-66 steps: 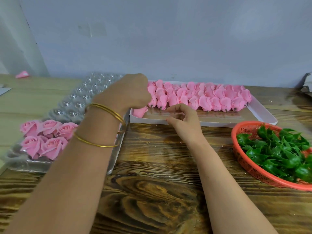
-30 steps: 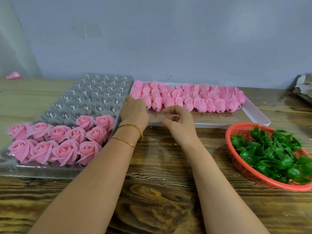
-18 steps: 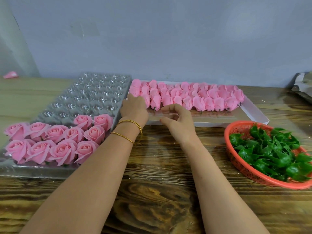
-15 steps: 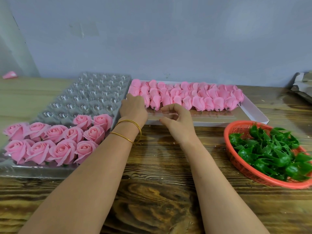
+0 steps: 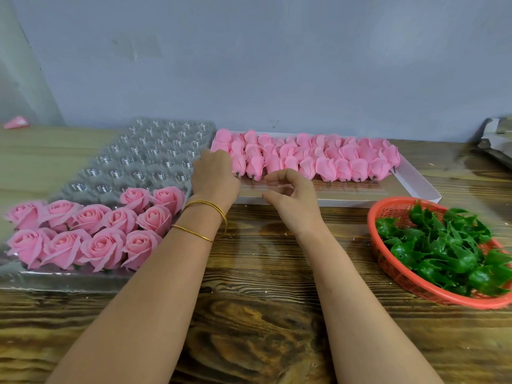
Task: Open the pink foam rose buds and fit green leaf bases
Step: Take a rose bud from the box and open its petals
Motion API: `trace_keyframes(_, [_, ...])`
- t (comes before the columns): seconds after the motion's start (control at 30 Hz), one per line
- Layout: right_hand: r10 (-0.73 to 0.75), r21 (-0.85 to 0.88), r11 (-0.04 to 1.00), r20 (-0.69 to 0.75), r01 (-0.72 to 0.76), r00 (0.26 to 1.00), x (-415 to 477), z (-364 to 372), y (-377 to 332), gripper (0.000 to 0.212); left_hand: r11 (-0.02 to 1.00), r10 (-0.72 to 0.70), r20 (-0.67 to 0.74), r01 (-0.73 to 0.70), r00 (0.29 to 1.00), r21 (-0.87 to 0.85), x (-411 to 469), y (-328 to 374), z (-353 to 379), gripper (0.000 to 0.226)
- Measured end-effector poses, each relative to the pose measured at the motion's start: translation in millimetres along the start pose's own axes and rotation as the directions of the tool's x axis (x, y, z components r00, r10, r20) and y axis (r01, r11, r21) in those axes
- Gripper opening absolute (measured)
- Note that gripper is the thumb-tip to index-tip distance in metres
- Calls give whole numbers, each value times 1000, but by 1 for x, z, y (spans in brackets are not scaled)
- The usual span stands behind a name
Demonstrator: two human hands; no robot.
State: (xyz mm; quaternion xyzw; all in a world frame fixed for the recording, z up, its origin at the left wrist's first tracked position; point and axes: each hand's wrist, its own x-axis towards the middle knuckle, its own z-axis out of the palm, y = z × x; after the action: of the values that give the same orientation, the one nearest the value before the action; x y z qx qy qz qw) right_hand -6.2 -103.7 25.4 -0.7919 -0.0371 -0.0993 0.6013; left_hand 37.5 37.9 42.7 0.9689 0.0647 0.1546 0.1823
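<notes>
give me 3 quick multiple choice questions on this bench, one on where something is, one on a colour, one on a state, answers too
1. Where is the basket of leaf bases?
A) on the table, to the right of the right forearm
B) on the clear tray
C) behind the white tray

2. What colour is the basket?
A) blue
B) orange-red
C) white

3. The roses on the clear tray are:
A) closed buds
B) torn apart
C) opened blooms

Answers:
1 A: it sits on the wood past the right forearm.
2 B: its mesh rim is orange-red.
3 C: their petals are spread, unlike the closed buds in the white tray.
</notes>
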Motion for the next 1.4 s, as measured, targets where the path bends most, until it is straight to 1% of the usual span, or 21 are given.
trace_keyframes(0.1, [-1,-2,1000,3,1,1000,0,0,1,32,996,-5,-65,-1,998,-93,-3,0,-8,31])
trace_keyframes(0.13, [-1,-2,1000,5,1,1000,0,1,1,32,992,-12,-84,1,996,-130,-4,0,-10,31])
trace_keyframes(0.23, [-2,-1,1000,12,2,1000,1,2,2,32,966,-36,-121,4,992,-259,-7,2,-16,24])
trace_keyframes(0.3, [3,7,1000,18,-4,1000,1,2,3,31,927,-58,-142,0,988,-376,-10,4,-18,19])
trace_keyframes(0.37, [4,20,1000,24,-4,1000,1,2,4,29,868,-99,-140,17,985,-496,-14,7,-19,17])
trace_keyframes(0.43, [-1,39,999,34,0,999,1,3,5,28,795,-127,-93,46,988,-605,-19,10,-17,23])
trace_keyframes(0.6, [26,80,996,34,-29,999,3,4,8,29,550,-166,36,122,986,-826,-29,16,-10,27])
trace_keyframes(0.7, [51,82,995,44,-55,998,4,4,9,28,456,-193,81,163,978,-875,-34,18,-6,31])
trace_keyframes(0.77, [56,98,993,44,-60,997,4,3,8,27,411,-195,100,174,976,-895,-38,19,-5,30])
trace_keyframes(0.87, [39,121,992,53,-46,998,3,3,7,24,376,-181,106,169,978,-911,-43,21,-2,26])
trace_keyframes(1.0, [14,154,988,71,-24,997,1,2,5,23,324,-186,123,179,975,-929,-49,20,6,29])
trace_keyframes(1.07, [1,132,991,67,-10,998,1,3,5,22,311,-191,107,164,976,-936,-51,19,9,30])
trace_keyframes(1.2, [-36,35,999,21,35,999,0,6,8,21,283,-203,82,138,976,-949,-54,19,12,34])
trace_keyframes(1.27, [-49,19,999,-4,49,999,-1,7,9,24,268,-206,82,137,975,-954,-54,19,14,35])
trace_keyframes(1.4, [-60,17,998,-18,60,998,-1,10,9,25,277,-173,63,109,983,-955,-55,17,15,31])
